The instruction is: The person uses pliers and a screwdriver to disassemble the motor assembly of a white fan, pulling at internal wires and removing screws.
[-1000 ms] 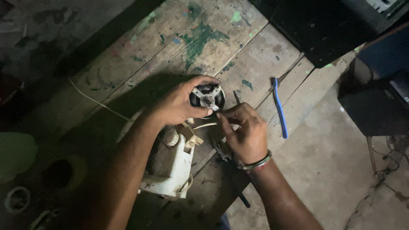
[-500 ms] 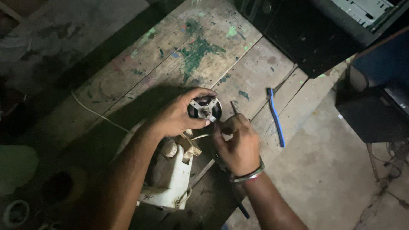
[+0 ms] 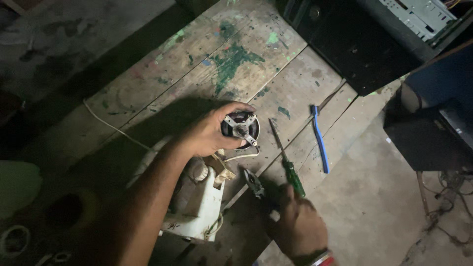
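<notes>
Right hand [image 3: 299, 225] has pulled back from the motor since half a second ago; it was up against the left hand at the motor, now it sits low near the tabletop's [image 3: 148, 83] front edge, fingers curled over the plier handles, grip itself too dark to tell. Pliers [image 3: 254, 183] lie with jaws pointing up-left toward the motor, long axis diagonal. Left hand [image 3: 209, 133] unchanged, fingers wrapped around the small round electric motor [image 3: 240, 129] mid-tabletop, shaft end and metal cross bracket facing up at the camera, axis roughly vertical. White wire runs from the motor down to the white plastic appliance housing [image 3: 197, 202], which lies just below the motor toward the front edge. Green-handled screwdriver [image 3: 286, 160] lies just right of the motor, tip away, handle near the right hand, long axis diagonal. Blue toothbrush [image 3: 320, 140] lies beside it, nearly parallel, near the right edge. Dark box [image 3: 354, 44] at far right corner.
</notes>
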